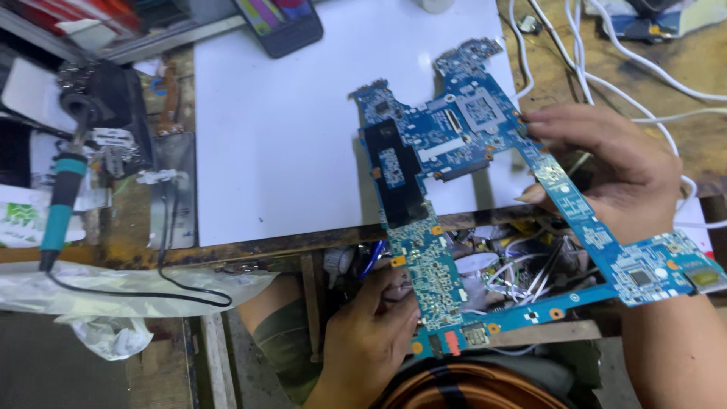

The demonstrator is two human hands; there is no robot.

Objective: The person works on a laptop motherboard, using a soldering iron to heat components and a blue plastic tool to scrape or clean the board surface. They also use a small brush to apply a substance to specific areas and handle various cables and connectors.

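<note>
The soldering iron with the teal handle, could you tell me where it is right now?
In the head view, the soldering iron sits at the far left in its black stand, left of the white mat, away from both hands holding the blue circuit board.

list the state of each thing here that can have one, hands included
blue laptop circuit board: bare, lifted off the bench, tilted, held at both sides
left hand: gripping the board's lower edge
right hand: gripping the board's right arm
black smartphone: screen lit, lying on the white sheet
teal-handled soldering iron: parked in its stand, untouched
white rectangular mat: flat on the bench
</note>
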